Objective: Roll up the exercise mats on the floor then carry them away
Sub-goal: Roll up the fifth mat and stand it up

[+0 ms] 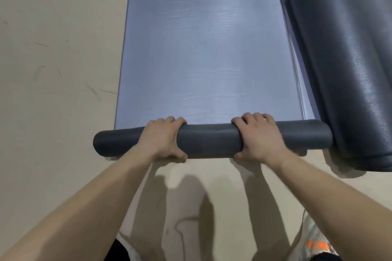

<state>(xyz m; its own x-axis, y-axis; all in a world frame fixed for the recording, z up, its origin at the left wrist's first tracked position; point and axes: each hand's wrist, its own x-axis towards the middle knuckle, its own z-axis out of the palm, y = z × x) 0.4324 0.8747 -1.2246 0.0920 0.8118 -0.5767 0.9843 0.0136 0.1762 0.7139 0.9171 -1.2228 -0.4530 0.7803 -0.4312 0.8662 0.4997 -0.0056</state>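
Note:
A blue-grey exercise mat (203,48) lies flat on the floor and stretches away from me. Its near end is wound into a thin dark grey roll (209,141) lying crosswise. My left hand (163,139) grips the roll left of its middle, fingers over the top and thumb at the near side. My right hand (257,136) grips it right of the middle in the same way. To the right lies a second mat (347,59), dark grey and rolled into a thick cylinder, its near end touching the thin roll's right end.
Beige floor (53,70) with faint scuff marks spreads to the left and in front of me. A pale strip of another flat mat (297,53) shows between the two mats. My shoe (316,241) with orange marks sits at the bottom right.

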